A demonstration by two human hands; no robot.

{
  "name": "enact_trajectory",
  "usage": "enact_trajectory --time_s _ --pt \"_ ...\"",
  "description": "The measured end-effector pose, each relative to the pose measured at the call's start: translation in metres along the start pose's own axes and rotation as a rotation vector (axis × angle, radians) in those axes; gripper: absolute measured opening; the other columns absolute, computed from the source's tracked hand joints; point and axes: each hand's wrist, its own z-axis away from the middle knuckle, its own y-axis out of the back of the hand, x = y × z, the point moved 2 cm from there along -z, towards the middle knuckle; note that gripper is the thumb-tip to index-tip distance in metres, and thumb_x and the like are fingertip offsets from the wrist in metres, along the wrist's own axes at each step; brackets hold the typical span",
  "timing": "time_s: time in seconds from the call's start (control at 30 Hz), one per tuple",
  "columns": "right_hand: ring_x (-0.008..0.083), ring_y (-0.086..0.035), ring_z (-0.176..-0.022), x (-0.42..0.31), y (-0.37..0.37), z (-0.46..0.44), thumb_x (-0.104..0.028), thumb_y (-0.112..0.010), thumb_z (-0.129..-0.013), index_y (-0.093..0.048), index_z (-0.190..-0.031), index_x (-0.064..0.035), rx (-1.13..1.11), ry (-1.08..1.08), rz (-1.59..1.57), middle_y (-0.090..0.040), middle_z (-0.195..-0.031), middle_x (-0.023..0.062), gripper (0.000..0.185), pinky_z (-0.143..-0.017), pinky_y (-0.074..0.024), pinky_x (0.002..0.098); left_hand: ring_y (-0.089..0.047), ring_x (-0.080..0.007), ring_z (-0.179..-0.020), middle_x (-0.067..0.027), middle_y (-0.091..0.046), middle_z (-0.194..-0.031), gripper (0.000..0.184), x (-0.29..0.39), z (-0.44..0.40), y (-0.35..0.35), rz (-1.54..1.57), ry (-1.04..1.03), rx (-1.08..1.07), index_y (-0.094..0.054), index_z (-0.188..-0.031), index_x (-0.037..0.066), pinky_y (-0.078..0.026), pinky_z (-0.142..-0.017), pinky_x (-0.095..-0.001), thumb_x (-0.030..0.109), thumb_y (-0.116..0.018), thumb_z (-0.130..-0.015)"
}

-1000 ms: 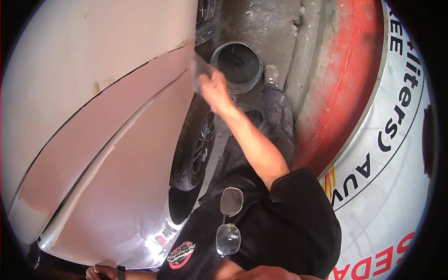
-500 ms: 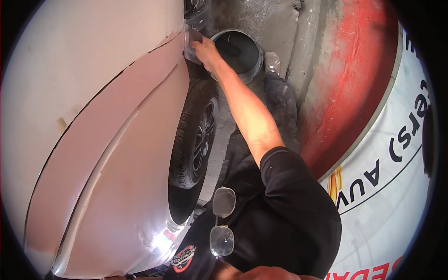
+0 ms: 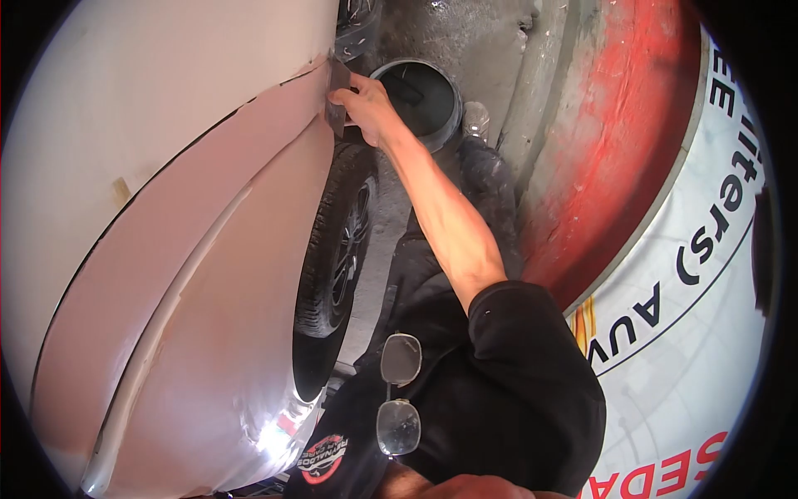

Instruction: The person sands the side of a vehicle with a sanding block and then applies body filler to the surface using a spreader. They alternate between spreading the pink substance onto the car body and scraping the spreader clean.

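My right hand (image 3: 364, 108) is closed around the edge of a dark grey, thin flat sheet that looks like sandpaper (image 3: 338, 83). The sheet stands against the far end of a pinkish, primed strip (image 3: 208, 170) on a car's body panel. Below the strip, a paler primed fender (image 3: 224, 308) curves over the wheel (image 3: 341, 241). Just beyond my right hand is a round bucket (image 3: 453, 133) with dark liquid and a dark object inside. My left hand is out of view.
A red-painted curb (image 3: 615, 150) runs along the right, beside a white printed banner (image 3: 690, 333). My shoe (image 3: 475, 121) rests on the concrete floor near the bucket. Eyeglasses (image 3: 399, 428) hang from my black shirt. A black car part or wheel (image 3: 357, 17) shows at the top.
My right hand has moved slightly down the panel's end. The sheet has turned from facing the camera to nearly edge-on against the panel. The view has shifted a little.
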Motion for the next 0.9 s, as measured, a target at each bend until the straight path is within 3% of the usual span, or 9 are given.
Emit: enact_trajectory --time_s 0.13,0.33,0.43,0.63,0.9 --pt "0.0193 -0.069 -0.085 -0.01 -0.009 0.017 -0.002 -0.061 -0.087 -0.064 -0.125 -0.0012 -0.026 -0.014 0.04 -0.068 -0.109 0.0113 0.038 -0.073 -0.0591 0.0369 -0.048 -0.0084 -0.06 0.0009 -0.047 -0.071 0.011 0.004 0.009 0.004 0.01 -0.021 0.012 -0.056 -0.086 0.008 -0.035 -0.084 -0.0448 0.004 -0.049 -0.095" --pt "0.0185 -0.069 -0.083 -0.018 -0.031 0.042 0.0 -0.06 -0.085 -0.062 -0.127 0.0009 0.002 0.077 0.038 -0.069 -0.099 0.0093 0.042 -0.07 -0.0588 0.0375 -0.048 -0.0084 -0.06 0.0009 -0.047 -0.071 0.011 0.009 0.022 0.01 0.026 -0.059 0.023 -0.056 -0.086 0.009 -0.034 -0.083 -0.0446 0.005 -0.05 -0.094" --pt "0.0141 -0.059 -0.076 -0.027 -0.045 0.057 -0.001 -0.059 -0.08 -0.061 -0.131 0.0026 0.035 0.107 0.024 -0.066 -0.093 0.0087 0.052 -0.065 -0.0494 0.0287 -0.048 -0.0084 -0.06 0.001 -0.047 -0.071 0.01 0.011 0.025 0.014 0.038 -0.071 0.028 -0.056 -0.086 0.009 -0.034 -0.083 -0.0445 0.005 -0.05 -0.094" --pt "0.0224 -0.059 -0.098 -0.032 -0.065 0.075 -0.004 -0.06 -0.08 -0.051 -0.142 0.004 0.047 0.185 0.142 -0.054 -0.112 0.0166 0.063 -0.086 -0.0494 0.0319 -0.048 -0.0084 -0.06 0.001 -0.047 -0.071 0.01 0.014 0.029 0.021 0.051 -0.088 0.045 -0.056 -0.086 0.009 -0.034 -0.083 -0.0443 0.005 -0.051 -0.094" --pt "0.0246 -0.06 -0.103 -0.048 -0.093 0.104 -0.006 -0.063 -0.079 -0.043 -0.144 0.0123 0.068 0.267 0.317 -0.053 -0.113 0.0184 0.07 -0.092 -0.0483 0.0323 -0.048 -0.0084 -0.06 0.0011 -0.047 -0.071 0.009 0.018 0.033 0.024 0.063 -0.108 0.042 -0.056 -0.086 0.009 -0.034 -0.082 -0.044 0.006 -0.051 -0.094"
